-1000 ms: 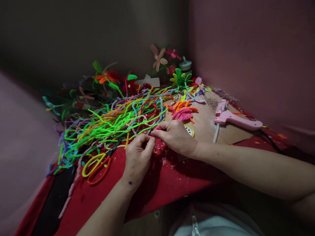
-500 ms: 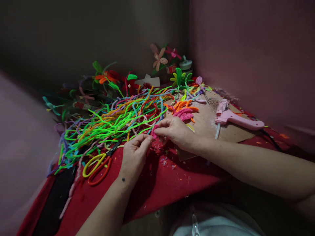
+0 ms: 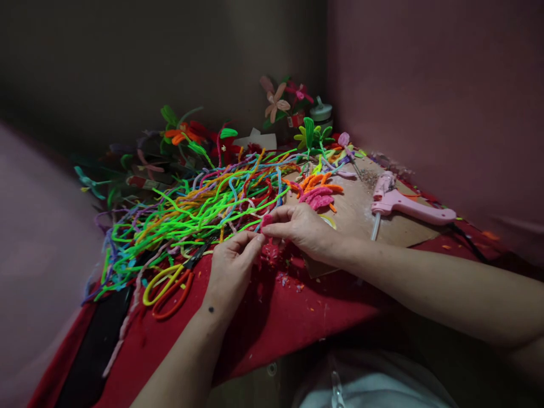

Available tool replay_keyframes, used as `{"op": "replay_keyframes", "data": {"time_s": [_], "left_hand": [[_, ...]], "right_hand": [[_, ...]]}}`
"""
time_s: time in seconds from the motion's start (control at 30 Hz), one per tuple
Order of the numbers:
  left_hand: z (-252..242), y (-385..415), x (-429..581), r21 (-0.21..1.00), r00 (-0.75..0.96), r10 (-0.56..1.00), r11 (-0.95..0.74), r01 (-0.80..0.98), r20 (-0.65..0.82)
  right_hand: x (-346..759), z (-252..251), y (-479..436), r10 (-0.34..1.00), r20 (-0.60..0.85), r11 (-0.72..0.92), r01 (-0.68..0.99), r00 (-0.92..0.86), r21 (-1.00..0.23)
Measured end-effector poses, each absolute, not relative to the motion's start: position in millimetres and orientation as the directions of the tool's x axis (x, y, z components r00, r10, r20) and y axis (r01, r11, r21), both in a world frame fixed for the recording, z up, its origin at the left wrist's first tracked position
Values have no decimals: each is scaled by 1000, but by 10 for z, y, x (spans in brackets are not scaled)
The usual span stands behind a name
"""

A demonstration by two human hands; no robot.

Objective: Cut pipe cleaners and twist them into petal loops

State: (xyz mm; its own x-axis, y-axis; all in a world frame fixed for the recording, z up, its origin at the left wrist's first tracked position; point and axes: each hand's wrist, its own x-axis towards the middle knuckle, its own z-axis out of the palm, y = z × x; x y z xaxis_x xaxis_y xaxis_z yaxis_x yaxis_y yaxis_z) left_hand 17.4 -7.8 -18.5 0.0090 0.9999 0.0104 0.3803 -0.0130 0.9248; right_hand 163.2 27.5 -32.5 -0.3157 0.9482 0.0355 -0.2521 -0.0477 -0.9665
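A small piece of pink pipe cleaner [image 3: 267, 220] is pinched in the fingertips of my right hand [image 3: 304, 229]. My left hand [image 3: 236, 262] meets it from the left, thumb and forefinger pressed together at the piece's lower end. Most of the piece is hidden by the fingers. Just beyond my right hand, folded pink petals [image 3: 318, 198] and orange petals [image 3: 317, 182] lie on a cardboard sheet [image 3: 355, 198]. To the left spreads a tangled heap of green, orange, purple and other pipe cleaners [image 3: 182, 209].
Scissors [image 3: 168, 292] with yellow and orange handles lie left of my left hand. A pink glue gun [image 3: 408, 208] rests on the cardboard at right, its cord trailing off. Finished fuzzy flowers [image 3: 276, 105] and a lidded jar [image 3: 321, 110] stand behind. Fluff scraps dot the red cloth [image 3: 289, 328].
The fingertips of both hands have drawn slightly closer together, and less of the pink piece shows between them. Everything else stays where it was.
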Motion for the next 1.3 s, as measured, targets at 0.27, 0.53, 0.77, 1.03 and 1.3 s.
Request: {"op": "replay_keyframes", "data": {"time_s": [0.27,0.53,0.77,1.03,1.3], "left_hand": [[-250,12,80,984,159,979,100,146,-123],[-217,-4,89,976,153,965,199,88,-211],[-229,-5,109,971,176,957,215,109,-231],[-235,-29,150,974,165,964,188,127,-207],[-190,6,110,964,211,941,255,75,-266]], "right_hand": [[1639,-304,285,976,4,-57,-274,-216,-960],[1641,-311,267,940,-3,-100,-268,-341,-958],[1614,-360,290,937,-44,-165,-328,-347,-930],[1594,-357,271,937,-86,-223,-389,-339,-894],[1617,-245,250,945,-122,-256,-455,-302,-853]]}}
